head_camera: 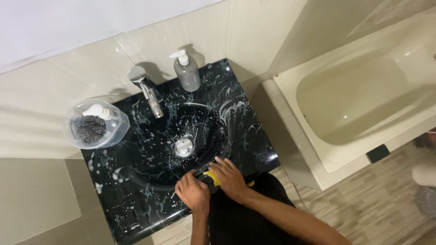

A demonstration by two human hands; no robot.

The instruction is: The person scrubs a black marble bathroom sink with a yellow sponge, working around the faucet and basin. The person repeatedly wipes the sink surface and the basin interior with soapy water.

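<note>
A black marbled sink (136, 149) with a round basin and a chrome drain (184, 147) fills the middle of the view. Soapy streaks cover its surface. At the basin's near rim, my left hand (194, 192) and my right hand (230, 177) press together on a yellow sponge (214, 177) with a dark scouring side. Both hands are closed over the sponge, which is mostly hidden under the fingers.
A chrome tap (147, 88) stands at the back. A grey pump soap bottle (186, 71) is behind the basin. A clear plastic bowl (94, 124) with a steel scrubber and a pump bottle sits at the left. A cream bathtub (363, 90) lies to the right.
</note>
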